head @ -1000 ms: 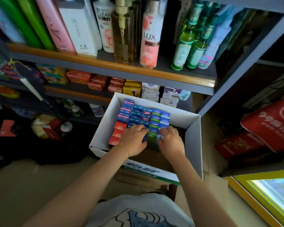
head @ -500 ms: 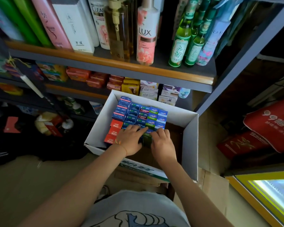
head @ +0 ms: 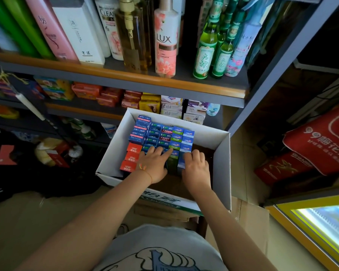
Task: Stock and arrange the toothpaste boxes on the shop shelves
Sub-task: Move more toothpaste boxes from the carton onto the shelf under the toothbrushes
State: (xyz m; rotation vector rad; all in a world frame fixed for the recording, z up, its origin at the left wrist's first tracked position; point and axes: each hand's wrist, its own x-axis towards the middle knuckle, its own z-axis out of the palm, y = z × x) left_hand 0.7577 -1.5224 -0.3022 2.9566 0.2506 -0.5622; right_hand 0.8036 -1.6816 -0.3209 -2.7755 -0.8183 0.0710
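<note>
Carton: white cardboard carton (head: 222,159), open-topped, standing below and in front of the shelves; bare brown bottom showing along its right side.
Toothpaste boxes: toothpaste boxes (head: 160,133) packed upright in rows in the left and far part of the carton; blue ones at the back left, blue, green and red-labelled ones in the middle, three red boxes (head: 132,156) down the left edge.
Left hand: left hand (head: 155,165) laid palm-down on the near end of the rows, fingers (head: 167,153) straight and spread, index tip touching a green-topped box; thin cord round the wrist.
Right hand: right hand (head: 196,169) just beside the left, fingers curled down over the top of a pale blue box (head: 181,163) at the near right corner of the rows, gripping it.
Green box: dark green box (head: 172,163) standing between the two hands, touching the pale blue one.
Upper shelf: upper shelf (head: 213,89) with shampoo and wash bottles (head: 165,42) and green glass bottles (head: 204,49).
Lower shelf: stacked soap packs (head: 110,95) directly behind the carton.
Right side: red bags (head: 321,141) and a yellow-framed case (head: 301,227).
</note>
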